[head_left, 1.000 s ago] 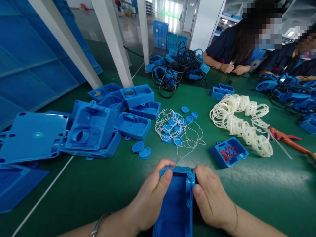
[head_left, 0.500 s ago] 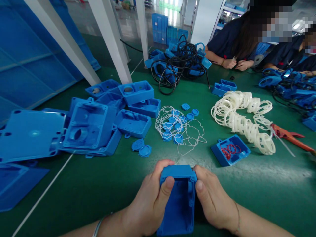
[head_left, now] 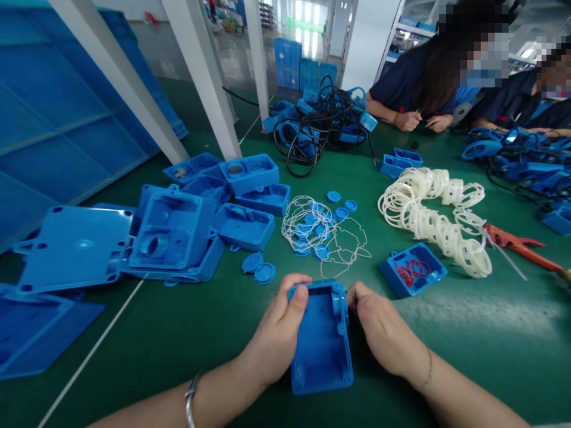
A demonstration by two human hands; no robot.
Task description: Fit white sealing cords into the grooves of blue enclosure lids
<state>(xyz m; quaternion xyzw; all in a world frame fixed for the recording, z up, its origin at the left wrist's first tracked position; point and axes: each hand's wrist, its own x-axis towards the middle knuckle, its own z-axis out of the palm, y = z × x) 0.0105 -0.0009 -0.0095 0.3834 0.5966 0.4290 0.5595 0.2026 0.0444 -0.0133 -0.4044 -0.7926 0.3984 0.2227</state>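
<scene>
A blue plastic box (head_left: 319,339), its open side facing me, is in front of me at the bottom middle. My left hand (head_left: 279,336) grips its upper left wall, thumb over the rim and fingers behind. At the upper right side of the box is my right hand (head_left: 386,333), fingers curled in a pinch against the outer wall; whatever its fingertips hold is hidden. Beyond the hands lie thin white gaskets (head_left: 307,223) in a tangle, mixed with round blue caps (head_left: 322,251). Two more blue caps (head_left: 264,273) lie to the left.
Several blue housings (head_left: 169,232) are piled at left, near white posts (head_left: 200,77). A small box with red rings (head_left: 413,270), white plastic rings (head_left: 428,220) and orange-handled pliers (head_left: 513,241) lie right. Black cables (head_left: 328,119) sit farther back. Two co-workers (head_left: 410,89) work at upper right.
The box has tilted so that its open side faces me more, and it sits slightly higher. My right hand's fingers have drawn into a pinch at its side. The view has shifted slightly.
</scene>
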